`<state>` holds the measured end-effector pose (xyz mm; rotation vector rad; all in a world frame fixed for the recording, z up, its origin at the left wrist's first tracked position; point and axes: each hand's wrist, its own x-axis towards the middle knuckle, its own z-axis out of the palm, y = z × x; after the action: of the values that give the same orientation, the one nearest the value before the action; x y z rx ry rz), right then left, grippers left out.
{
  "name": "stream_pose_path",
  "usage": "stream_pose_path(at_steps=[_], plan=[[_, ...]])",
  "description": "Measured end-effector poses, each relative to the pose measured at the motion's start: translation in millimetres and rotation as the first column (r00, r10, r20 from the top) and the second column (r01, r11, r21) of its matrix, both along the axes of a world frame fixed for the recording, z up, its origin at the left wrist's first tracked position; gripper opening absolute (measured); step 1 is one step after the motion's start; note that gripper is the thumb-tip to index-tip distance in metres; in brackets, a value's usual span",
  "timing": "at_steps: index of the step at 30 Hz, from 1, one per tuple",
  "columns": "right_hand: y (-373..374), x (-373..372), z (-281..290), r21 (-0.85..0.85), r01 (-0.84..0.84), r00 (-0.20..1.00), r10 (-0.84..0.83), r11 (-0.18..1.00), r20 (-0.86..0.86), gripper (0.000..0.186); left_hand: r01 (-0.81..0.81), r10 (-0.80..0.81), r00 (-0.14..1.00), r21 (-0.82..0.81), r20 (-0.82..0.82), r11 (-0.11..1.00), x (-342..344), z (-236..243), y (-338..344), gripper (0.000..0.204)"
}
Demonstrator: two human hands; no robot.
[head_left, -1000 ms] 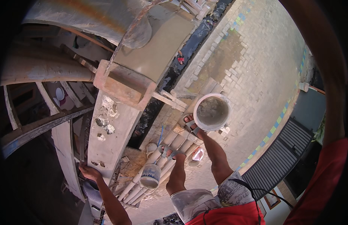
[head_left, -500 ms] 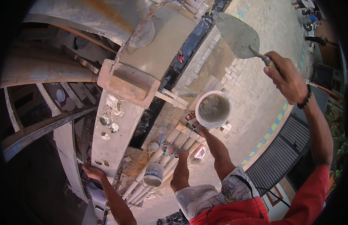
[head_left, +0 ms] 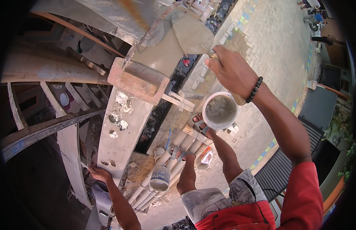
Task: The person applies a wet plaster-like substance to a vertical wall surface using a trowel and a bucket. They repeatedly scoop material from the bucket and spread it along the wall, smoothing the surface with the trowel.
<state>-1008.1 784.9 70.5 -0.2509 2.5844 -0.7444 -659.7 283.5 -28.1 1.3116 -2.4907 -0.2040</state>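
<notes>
At the lower centre of the frame the person's red shirt (head_left: pixel 262 216) and grey patterned shorts (head_left: pixel 220 199) show, with both bare legs reaching down to sandalled feet on a row of pale scaffold poles (head_left: pixel 174 165). The right hand (head_left: pixel 231 71), wearing a black bead bracelet (head_left: pixel 254 89), is raised in the upper middle of the frame; its fingers (head_left: pixel 214 63) are closed around the handle of a flat, mortar-smeared steel trowel (head_left: pixel 191 34), whose blade lies against the grey concrete beam (head_left: pixel 155 53) above. Just below that wrist stands a round white bucket of grey mortar (head_left: pixel 220 111). At the lower left the left hand (head_left: pixel 98 172) rests on the lower edge of a pale plastered column (head_left: pixel 122 134); its fingers curl over the edge, gripping nothing else. A second, smaller grey bucket (head_left: pixel 160 178) hangs near the poles. Far below lies a pale brick pavement (head_left: pixel 277 42).
</notes>
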Motion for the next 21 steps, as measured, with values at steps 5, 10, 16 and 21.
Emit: stream_pose_path(at_steps=[5,10,16,21], plan=[[-13.5,-8.9,2.0,-0.005,-0.025,1.000,0.025,1.000,0.003,0.036,0.074,-0.072,0.996,-0.056,0.046,0.996,7.9,-3.9,-7.0,0.027],[0.9,-0.2,-13.5,-0.038,0.013,1.000,-0.012,0.999,0.007,0.034,0.068,-0.067,0.997,-0.025,0.048,0.997,5.7,-3.4,-5.8,0.028],[13.7,30.8,1.3,-0.055,0.158,0.981,-0.150,0.986,0.123,0.037,0.056,-0.057,0.998,0.019,0.031,0.998,7.2,-0.4,-6.4,0.032],[13.1,7.7,5.5,-0.052,0.020,1.000,-0.020,0.998,0.012,0.035,0.036,-0.037,0.994,0.015,0.107,0.999,5.8,-0.3,-3.1,0.031]])
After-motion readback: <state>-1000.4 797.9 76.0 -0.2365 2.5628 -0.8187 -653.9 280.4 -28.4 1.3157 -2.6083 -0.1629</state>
